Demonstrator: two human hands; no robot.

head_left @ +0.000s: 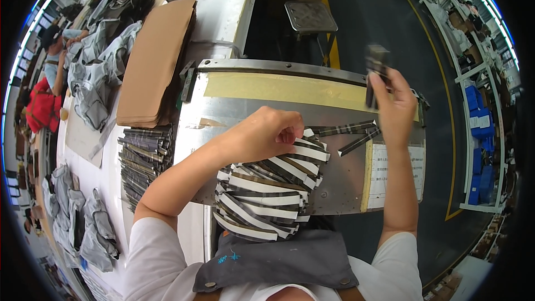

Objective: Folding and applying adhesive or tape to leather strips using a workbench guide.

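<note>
A heap of folded fabric strips [267,189], dark plaid with white backing, lies at the near edge of the metal work surface in front of me. Over its top end is my left hand [273,134], fingers curled in; what they grip, if anything, is hidden. Raised at the right, my right hand [397,97] pinches a short dark plaid strip [377,58], smeared by motion. Between the hands, two or so loose plaid strips [351,129] lie on the metal surface [329,181].
Yellow tape [278,89] runs along the surface's far side, below a metal bar [290,68]. To the left are bundled plaid strips [146,159], brown cardboard sheets [156,61] and grey fabric pieces [92,92]. A stool [311,17] stands beyond; blue bins [480,145] line the right shelves.
</note>
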